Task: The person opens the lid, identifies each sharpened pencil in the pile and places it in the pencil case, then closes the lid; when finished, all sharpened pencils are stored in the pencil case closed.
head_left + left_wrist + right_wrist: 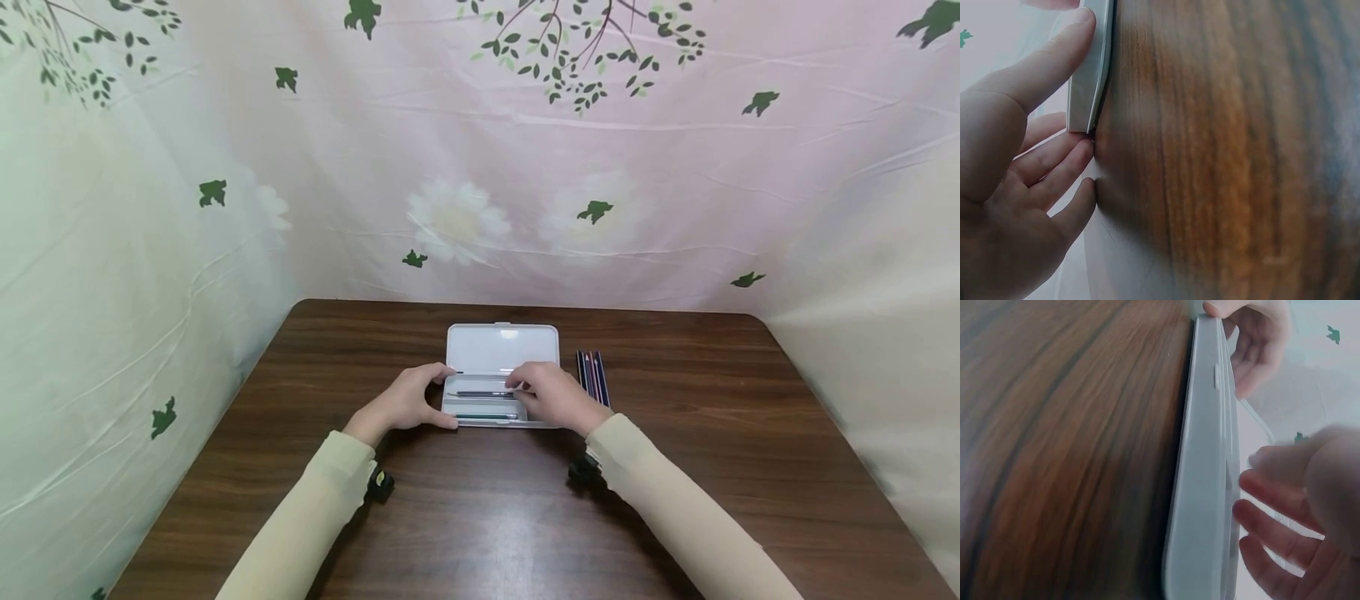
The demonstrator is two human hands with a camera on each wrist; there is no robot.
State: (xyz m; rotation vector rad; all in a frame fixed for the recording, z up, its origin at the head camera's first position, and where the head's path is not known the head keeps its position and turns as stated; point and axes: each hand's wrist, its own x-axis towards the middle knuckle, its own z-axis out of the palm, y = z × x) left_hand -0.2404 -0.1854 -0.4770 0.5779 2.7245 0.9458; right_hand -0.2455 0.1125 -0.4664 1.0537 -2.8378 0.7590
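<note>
A white pencil case (502, 348) lies on the table with its lid folded back. Inside its left part are a slim dark pencil-like stick (480, 394) and, nearer the front, a teal one (483, 417). My left hand (408, 398) holds the case's left end, thumb at the front edge and fingers around the side; the left wrist view shows the thumb on the case wall (1088, 94). My right hand (553, 393) is over the right part, its bent fingertips by the dark stick's right end. In the right wrist view its thumb and fingers (1272, 487) stand apart, nothing visible between them.
Several dark pencils (593, 377) lie side by side just right of the case, close to my right hand. The brown wooden table (480, 517) ends at a printed cloth backdrop (495, 167), with more cloth at both sides.
</note>
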